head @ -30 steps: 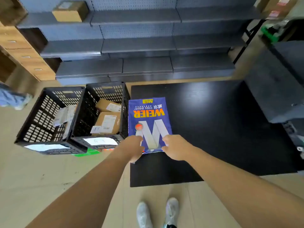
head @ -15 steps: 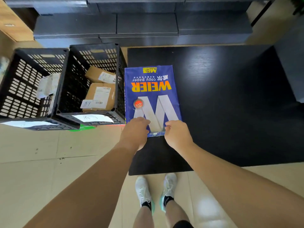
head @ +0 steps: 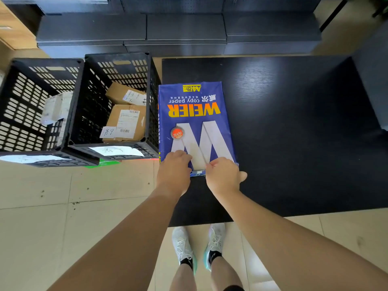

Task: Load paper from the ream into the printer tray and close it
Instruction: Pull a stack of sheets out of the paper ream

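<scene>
Both hands meet at the near end of the ream (head: 194, 122), which lies flat on the black table (head: 294, 127) along its left edge, with its far end partway down the tabletop and its near end well short of the front edge. The left hand (head: 173, 173) is curled over the near left corner of the blue wrapper, fingers bent down onto the pack; the right hand (head: 223, 177) pinches the wrapper at the middle of the near end, thumb and forefinger closed on the paper edge where a bit of white shows under the blue. The wrapper looks sealed over most of its length, and whether the near flap has been torn open cannot be told, since the hands cover it. Its printing reads upside down from the wearer's side: "WEIER" in yellow, "copy paper" beyond it, a large white W, and a round red sticker (head: 177, 133) beside the W. Just left of the table stand two black slotted crates: the nearer crate (head: 147, 80) touches or nearly touches the table's left edge and holds cardboard parcels (head: 128, 122) with labels; the left crate (head: 12, 106) holds a pale package. Dark shelving (head: 184, 28) runs along beyond the table's far edge. Two white shoes (head: 199, 246) stand on the tiled floor (head: 63, 206) at the front edge.
</scene>
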`<state>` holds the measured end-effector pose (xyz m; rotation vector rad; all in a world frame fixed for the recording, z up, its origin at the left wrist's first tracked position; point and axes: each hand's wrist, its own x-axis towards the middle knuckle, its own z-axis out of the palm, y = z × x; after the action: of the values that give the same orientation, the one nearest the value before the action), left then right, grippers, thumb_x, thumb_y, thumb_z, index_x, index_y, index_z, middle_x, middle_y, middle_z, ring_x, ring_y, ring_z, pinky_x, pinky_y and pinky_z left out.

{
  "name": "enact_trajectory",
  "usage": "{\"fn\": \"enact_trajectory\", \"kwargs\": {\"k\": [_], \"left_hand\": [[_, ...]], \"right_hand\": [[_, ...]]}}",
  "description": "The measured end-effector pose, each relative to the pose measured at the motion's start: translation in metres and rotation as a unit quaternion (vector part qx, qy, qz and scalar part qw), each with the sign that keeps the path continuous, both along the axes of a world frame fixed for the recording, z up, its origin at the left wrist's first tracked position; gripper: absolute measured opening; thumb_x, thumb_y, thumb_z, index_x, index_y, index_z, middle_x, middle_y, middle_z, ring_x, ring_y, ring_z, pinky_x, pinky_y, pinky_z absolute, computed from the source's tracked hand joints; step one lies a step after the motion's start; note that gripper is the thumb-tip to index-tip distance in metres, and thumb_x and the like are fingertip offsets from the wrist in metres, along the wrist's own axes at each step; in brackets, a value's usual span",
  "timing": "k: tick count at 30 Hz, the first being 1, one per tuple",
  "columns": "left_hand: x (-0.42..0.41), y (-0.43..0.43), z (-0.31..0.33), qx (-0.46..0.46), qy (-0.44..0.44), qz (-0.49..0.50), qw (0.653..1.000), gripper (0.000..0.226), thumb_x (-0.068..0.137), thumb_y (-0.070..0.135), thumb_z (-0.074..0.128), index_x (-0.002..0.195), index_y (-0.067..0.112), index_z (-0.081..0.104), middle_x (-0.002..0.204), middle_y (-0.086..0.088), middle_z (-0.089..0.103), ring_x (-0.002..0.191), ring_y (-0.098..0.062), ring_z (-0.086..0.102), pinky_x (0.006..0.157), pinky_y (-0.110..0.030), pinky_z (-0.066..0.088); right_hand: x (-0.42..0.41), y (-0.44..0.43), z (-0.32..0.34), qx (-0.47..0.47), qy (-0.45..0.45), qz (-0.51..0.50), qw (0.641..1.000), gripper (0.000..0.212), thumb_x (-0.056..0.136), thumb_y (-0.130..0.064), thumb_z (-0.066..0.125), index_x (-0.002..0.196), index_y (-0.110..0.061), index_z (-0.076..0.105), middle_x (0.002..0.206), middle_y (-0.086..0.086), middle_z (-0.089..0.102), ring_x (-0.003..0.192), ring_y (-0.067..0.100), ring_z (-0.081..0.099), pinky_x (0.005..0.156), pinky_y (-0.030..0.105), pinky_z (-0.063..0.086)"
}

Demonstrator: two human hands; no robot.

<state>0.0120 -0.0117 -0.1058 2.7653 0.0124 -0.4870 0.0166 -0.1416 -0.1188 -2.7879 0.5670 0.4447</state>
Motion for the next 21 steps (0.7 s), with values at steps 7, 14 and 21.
{"fn": "enact_trajectory", "kwargs": {"k": [7,14,21], "left_hand": [[0.001,0.002,-0.004,0.011,-0.004,-0.012,1.0,0.038,0.097,0.019,0.061,0.135,0.019,0.057,0.131,-0.002,0.057,0.121,-0.025,0.05,0.094,-0.039,0.052],[0.001,0.0,-0.012,0.064,-0.007,-0.048,0.997,0.056,0.093,0.019,0.064,0.143,0.029,0.041,0.14,0.0,0.044,0.125,-0.026,0.043,0.094,-0.04,0.046],[-0.002,0.003,-0.016,0.054,-0.009,-0.058,0.997,0.059,0.096,0.022,0.061,0.148,0.029,0.035,0.148,-0.001,0.039,0.131,-0.026,0.038,0.1,-0.04,0.044]], "right_hand": [[0.006,0.002,-0.003,0.065,0.012,0.009,0.998,0.021,0.093,-0.029,0.065,0.109,-0.015,0.065,0.104,0.005,0.068,0.095,0.021,0.062,0.086,0.037,0.043],[0.008,-0.002,0.0,0.131,-0.009,0.032,0.991,0.021,0.095,-0.03,0.059,0.114,-0.019,0.058,0.102,0.0,0.068,0.091,0.018,0.061,0.091,0.041,0.035],[0.011,-0.009,0.01,0.142,0.016,0.089,0.986,0.017,0.091,-0.015,0.069,0.093,-0.024,0.055,0.089,-0.006,0.054,0.085,0.013,0.052,0.086,0.035,0.036]]}}
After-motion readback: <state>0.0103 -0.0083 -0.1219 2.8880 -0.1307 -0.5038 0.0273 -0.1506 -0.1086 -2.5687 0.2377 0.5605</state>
